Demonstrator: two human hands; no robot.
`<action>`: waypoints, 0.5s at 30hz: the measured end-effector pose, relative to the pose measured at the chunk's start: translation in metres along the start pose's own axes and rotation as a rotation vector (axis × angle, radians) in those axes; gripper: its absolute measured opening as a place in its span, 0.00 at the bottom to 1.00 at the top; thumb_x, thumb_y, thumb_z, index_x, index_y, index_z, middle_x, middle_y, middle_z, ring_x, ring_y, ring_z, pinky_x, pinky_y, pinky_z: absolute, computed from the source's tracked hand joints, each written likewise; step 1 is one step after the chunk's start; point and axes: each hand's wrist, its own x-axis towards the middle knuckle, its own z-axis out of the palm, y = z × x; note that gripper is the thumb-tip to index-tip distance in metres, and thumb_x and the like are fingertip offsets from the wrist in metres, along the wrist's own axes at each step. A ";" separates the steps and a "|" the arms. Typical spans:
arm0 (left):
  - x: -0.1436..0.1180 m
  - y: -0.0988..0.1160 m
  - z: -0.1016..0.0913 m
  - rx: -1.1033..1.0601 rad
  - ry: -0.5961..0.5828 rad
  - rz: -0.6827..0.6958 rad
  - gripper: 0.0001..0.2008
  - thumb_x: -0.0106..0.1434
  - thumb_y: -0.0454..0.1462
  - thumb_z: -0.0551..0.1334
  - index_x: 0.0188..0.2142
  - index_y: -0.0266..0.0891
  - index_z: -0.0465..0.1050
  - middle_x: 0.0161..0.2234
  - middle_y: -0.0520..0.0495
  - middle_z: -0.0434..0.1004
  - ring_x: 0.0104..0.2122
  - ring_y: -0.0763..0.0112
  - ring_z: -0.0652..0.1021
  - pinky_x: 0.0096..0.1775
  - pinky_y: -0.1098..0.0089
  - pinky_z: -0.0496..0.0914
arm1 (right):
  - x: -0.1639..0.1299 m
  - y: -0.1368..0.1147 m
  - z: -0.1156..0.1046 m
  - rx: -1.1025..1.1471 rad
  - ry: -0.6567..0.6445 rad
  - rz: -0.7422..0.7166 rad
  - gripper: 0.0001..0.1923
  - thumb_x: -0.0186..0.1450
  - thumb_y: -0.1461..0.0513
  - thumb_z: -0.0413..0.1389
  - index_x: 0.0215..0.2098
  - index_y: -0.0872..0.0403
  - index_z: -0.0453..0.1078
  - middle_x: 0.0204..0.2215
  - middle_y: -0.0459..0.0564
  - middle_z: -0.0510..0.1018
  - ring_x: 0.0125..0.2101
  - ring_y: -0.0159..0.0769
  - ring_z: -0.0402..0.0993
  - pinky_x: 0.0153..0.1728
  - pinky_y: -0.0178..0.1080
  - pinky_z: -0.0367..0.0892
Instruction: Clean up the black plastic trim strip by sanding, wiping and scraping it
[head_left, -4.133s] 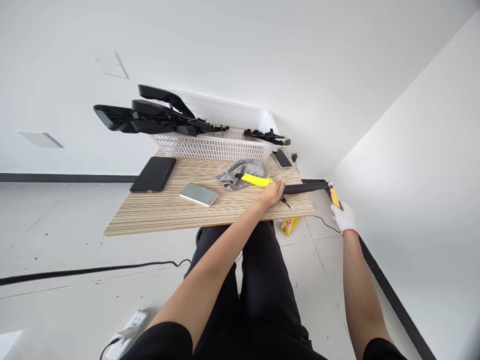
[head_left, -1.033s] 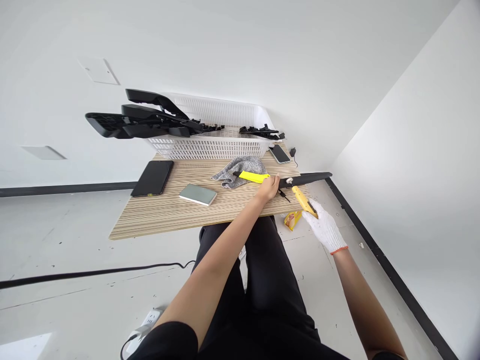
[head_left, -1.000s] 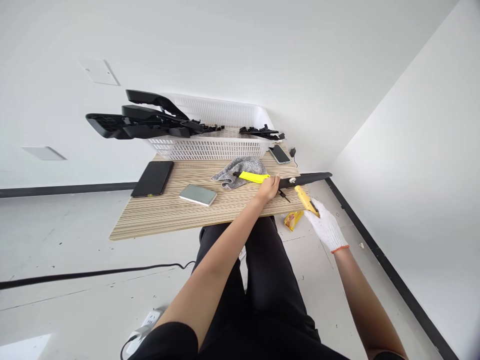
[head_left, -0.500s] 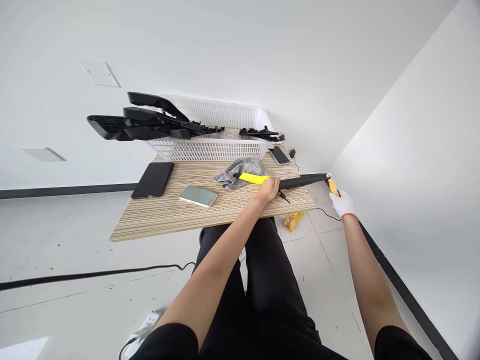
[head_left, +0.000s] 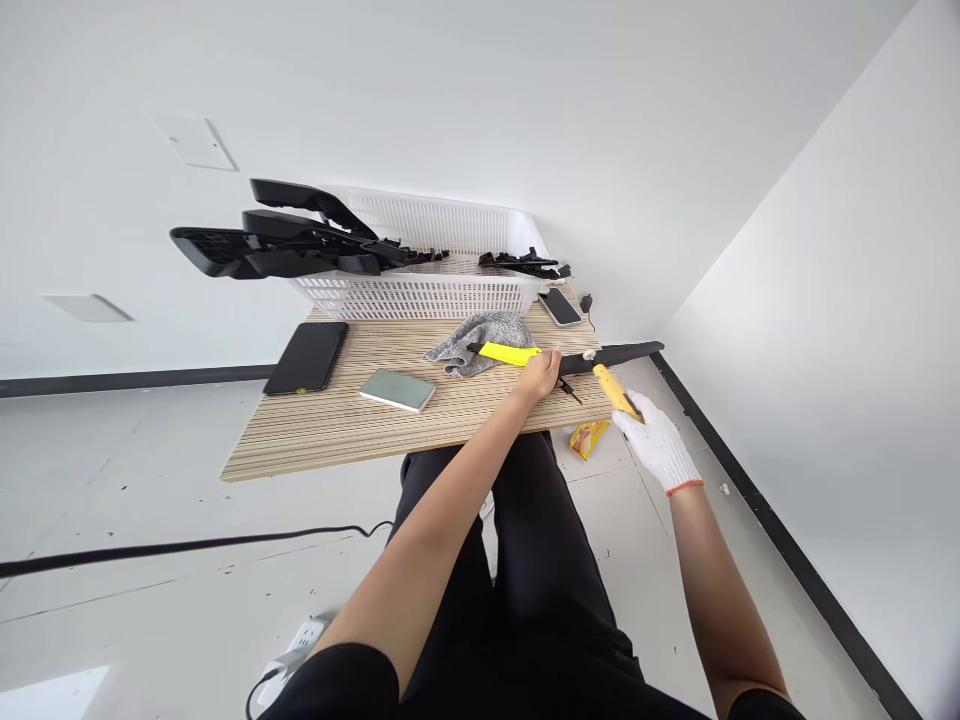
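Note:
My bare left hand [head_left: 539, 377] is closed around the near end of a long black plastic piece [head_left: 626, 353], which reaches right, past the table's edge. My right hand [head_left: 660, 440], in a white knit glove with an orange cuff, grips a yellow-handled tool [head_left: 616, 391]. The tool's small whitish head is at the black piece, not far from my left hand; whether they touch is unclear. Just left of my left hand, a bright yellow strip-shaped object [head_left: 508, 354] with a dark end lies on a crumpled grey cloth [head_left: 466, 350]. A thin dark part [head_left: 571, 391] sticks out below my left hand.
A white slatted basket [head_left: 420, 298] with several black plastic parts [head_left: 300, 245] stands at the table's back. On the striped wooden table [head_left: 322, 435] lie a black tablet [head_left: 307, 358], a grey-green box [head_left: 397, 390] and a phone [head_left: 559, 307]. Below are a yellow packet [head_left: 588, 439] and a power strip [head_left: 296, 660].
My right hand has drawn the yellow-handled tool left and nearer along the black piece, from its far end toward my left hand. My left hand has stayed in place.

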 end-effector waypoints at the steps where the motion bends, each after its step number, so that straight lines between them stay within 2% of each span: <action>1: 0.000 0.000 0.000 0.003 -0.007 -0.004 0.21 0.72 0.48 0.52 0.32 0.35 0.72 0.29 0.49 0.75 0.31 0.72 0.76 0.40 0.64 0.72 | -0.005 -0.006 0.001 0.015 -0.022 -0.010 0.33 0.65 0.45 0.50 0.65 0.45 0.61 0.50 0.51 0.78 0.41 0.42 0.76 0.41 0.42 0.67; 4: 0.001 -0.001 0.001 0.008 -0.030 -0.019 0.15 0.69 0.46 0.58 0.44 0.35 0.73 0.41 0.45 0.77 0.39 0.70 0.78 0.43 0.62 0.75 | -0.012 -0.015 0.000 0.048 -0.085 -0.043 0.33 0.65 0.44 0.50 0.66 0.43 0.60 0.53 0.51 0.77 0.42 0.43 0.76 0.43 0.43 0.67; 7: 0.001 -0.001 0.000 0.010 -0.046 -0.035 0.16 0.68 0.44 0.59 0.49 0.36 0.72 0.46 0.43 0.76 0.43 0.67 0.78 0.46 0.60 0.75 | -0.006 -0.009 -0.002 0.017 -0.068 -0.015 0.33 0.64 0.44 0.51 0.65 0.42 0.61 0.54 0.51 0.76 0.45 0.46 0.75 0.45 0.44 0.66; 10: 0.000 -0.001 0.000 0.005 -0.053 -0.049 0.16 0.68 0.44 0.59 0.50 0.36 0.72 0.48 0.43 0.76 0.44 0.66 0.78 0.46 0.59 0.75 | 0.013 0.010 -0.007 -0.012 -0.009 0.069 0.33 0.64 0.44 0.51 0.65 0.42 0.61 0.54 0.51 0.76 0.46 0.47 0.75 0.45 0.45 0.66; 15: 0.000 0.000 -0.001 -0.020 -0.063 -0.061 0.16 0.68 0.44 0.60 0.51 0.36 0.71 0.49 0.42 0.75 0.45 0.65 0.78 0.47 0.58 0.75 | 0.055 0.048 -0.022 -0.050 0.107 0.190 0.32 0.65 0.46 0.50 0.63 0.49 0.63 0.53 0.57 0.75 0.49 0.49 0.72 0.46 0.46 0.65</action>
